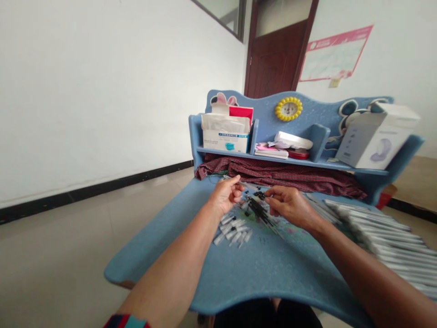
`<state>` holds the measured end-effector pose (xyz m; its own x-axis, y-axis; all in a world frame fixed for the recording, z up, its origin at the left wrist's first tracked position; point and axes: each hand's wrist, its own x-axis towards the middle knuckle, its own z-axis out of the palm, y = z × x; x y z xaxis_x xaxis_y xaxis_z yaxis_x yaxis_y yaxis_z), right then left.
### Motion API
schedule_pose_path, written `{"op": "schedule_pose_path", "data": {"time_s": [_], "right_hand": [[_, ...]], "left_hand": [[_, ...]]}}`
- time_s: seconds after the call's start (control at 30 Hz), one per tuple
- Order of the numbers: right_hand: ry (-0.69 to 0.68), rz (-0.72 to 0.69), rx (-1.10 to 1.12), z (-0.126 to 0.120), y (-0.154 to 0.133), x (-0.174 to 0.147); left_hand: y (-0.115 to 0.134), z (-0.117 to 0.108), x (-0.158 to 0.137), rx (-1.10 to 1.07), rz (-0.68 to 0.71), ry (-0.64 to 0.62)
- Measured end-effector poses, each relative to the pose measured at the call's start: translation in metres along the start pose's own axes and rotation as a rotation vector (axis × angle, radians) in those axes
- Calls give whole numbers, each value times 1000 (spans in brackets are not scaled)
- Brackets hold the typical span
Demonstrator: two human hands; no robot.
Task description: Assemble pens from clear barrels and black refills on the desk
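Head view shows me the left hand (223,197) with its fingers curled and the right hand (292,207) with its fingers drawn narrow beside the black bits (260,195); I cannot tell what either holds. Dark rods (258,211) lie between them on the counter (235,278), near the white caps (234,231). I'd worry that a low right-hand sweep could scatter the small, loose bits or roll the rods into the caps.

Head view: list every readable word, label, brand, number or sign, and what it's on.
No text reads with certainty.
Mask box: front print, too small and blurred.
White box: print on its sides, blurred.
Wall poster: lettering along the top, blurred.
Clock: dial marks, too small.
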<state>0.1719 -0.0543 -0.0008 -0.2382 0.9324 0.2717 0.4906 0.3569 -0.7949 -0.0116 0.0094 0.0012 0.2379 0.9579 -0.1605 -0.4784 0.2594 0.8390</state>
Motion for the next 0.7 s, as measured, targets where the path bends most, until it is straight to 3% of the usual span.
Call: {"op": "schedule_pose_path", "data": {"time_s": [0.7], "right_hand": [[40,-45,-197,5,13,0]], "left_hand": [[-10,5,-3,197,28,-52]]}}
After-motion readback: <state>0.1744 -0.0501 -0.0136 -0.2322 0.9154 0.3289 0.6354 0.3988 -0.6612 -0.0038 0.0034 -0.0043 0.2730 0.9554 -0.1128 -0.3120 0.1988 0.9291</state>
